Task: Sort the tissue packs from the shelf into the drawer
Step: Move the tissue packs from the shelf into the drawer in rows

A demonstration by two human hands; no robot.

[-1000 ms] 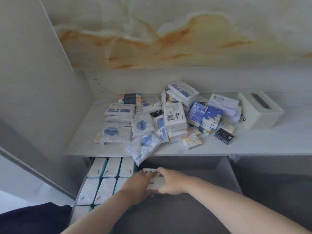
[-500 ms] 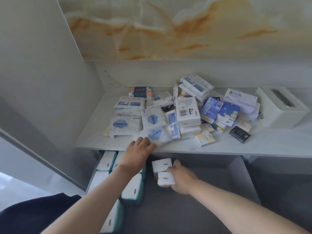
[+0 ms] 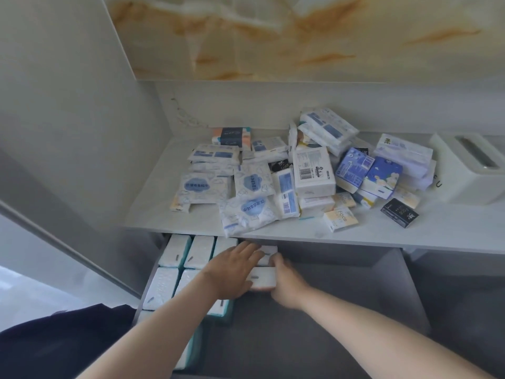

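Hands, left [image 3: 234,269] and right [image 3: 287,287], touch two white packs [image 3: 263,279] in one drawer [image 3: 341,310].

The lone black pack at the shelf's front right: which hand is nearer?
Right. The right hand sits in the drawer, below-left of the black pack; the left hand lies farther left.

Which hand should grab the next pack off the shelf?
Probably left. The left hand lies flat, gripping nothing, just below the cloud pack overhanging the shelf edge. The right hand grips a white pack in the drawer.
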